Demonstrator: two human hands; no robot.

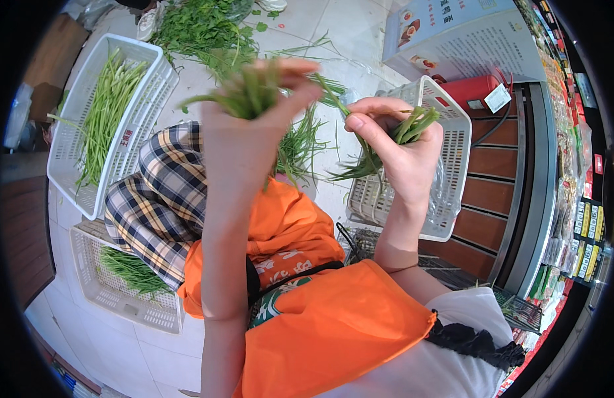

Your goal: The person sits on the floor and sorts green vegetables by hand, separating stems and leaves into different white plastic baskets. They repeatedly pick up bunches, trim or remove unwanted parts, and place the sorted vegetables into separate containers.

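My left hand (pixel 259 99) is raised and motion-blurred, its fingers closed around a bunch of green stalks (pixel 244 94). Level with it on the right, my right hand (pixel 399 144) grips a bunch of long thin greens (pixel 369 161), with cut stem ends showing above the palm. Between its thumb and forefinger, a single green stalk (pixel 335 97) is pinched. Below and between both hands, a loose heap of chive-like greens (pixel 302 144) lies on the tiled floor, partly hidden by my left hand. An orange apron (pixel 331 333) covers my lap.
At left, a white plastic basket (pixel 160 84) holds long green stems; another basket (pixel 157 321) below it holds thin greens. Leafy herbs (pixel 202 30) lie on the far floor. To the right are a basket (pixel 458 174) with plastic film, a red cylinder (pixel 468 93) and a printed carton (pixel 471 54).
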